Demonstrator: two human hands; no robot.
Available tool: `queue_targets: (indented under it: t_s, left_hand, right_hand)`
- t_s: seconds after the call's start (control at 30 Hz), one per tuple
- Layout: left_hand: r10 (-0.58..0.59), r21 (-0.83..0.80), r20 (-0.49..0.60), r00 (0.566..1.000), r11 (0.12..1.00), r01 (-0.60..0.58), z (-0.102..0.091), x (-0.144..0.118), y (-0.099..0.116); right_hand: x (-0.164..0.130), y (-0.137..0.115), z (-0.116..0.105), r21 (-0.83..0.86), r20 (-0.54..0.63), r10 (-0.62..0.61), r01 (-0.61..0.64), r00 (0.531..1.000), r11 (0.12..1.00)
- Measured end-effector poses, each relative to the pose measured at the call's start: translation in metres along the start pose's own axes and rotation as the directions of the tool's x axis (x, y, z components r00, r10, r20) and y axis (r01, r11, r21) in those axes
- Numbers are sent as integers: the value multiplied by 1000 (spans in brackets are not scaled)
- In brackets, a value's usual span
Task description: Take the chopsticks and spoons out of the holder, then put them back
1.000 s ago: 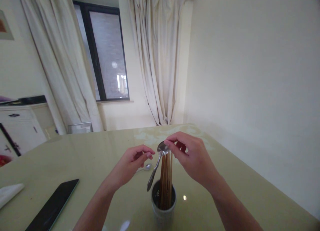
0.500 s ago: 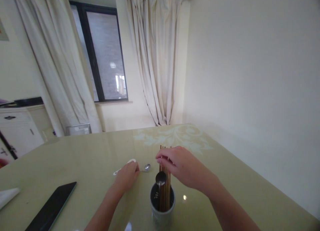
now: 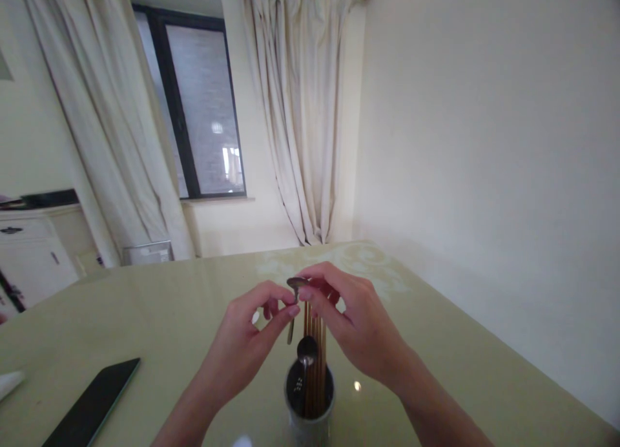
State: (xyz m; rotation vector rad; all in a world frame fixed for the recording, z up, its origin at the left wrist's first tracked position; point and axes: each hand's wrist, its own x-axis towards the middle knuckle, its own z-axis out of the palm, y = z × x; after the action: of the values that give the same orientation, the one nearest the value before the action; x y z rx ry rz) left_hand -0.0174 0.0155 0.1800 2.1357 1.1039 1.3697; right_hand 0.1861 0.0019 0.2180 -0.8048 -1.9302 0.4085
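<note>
**Small spoon held over the cup**

Low in the middle of the frame: both hands close together, just above a round cup [image 3: 310, 408]. Left hand [image 3: 247, 343] and right hand [image 3: 353, 324] meeting at a small metal spoon [image 3: 294, 292]. Fingers of both hands pinched shut on it, bowl end up at the fingertips, thin handle hanging down between the hands. Hard to tell which hand grips tighter.

Right under the hands: the cup standing upright on the shiny green surface [image 3: 460, 343]. Inside the cup: a bunch of brown chopsticks [image 3: 314, 363] standing tall, tops reaching up to the fingers, and a second spoon [image 3: 307, 350] with its round end up, just beside the chopsticks.

Lower left of the frame: a flat black phone [image 3: 92, 408] lying on the surface, well apart from the cup. Upper left: a dark window [image 3: 194, 111] with pale curtains [image 3: 300, 111] on both sides.
</note>
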Motion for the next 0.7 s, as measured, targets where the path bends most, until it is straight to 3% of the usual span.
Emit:
queue_targets:
  t_s: [0.17,0.3,0.57,0.7]
  left_hand:
    - [12,-33,88,996,999,-9,7,-2,10]
    - [-99,27,227,969,995,95,10,2,-1]
    - [-174,224,379,909,970,92,24,-1,-18]
    - [-195,271,409,892,959,85,19,-4,-19]
  right_hand:
    - [-3,-7,-10,-94,-88,-26,18,996,995]
    - [-4,-5,-23,-154,-110,21,-38,994,987]
    - [-3,2,-30,-309,40,97,-80,994,948]
    - [-2,2,-28,-377,146,167,-102,975,921]
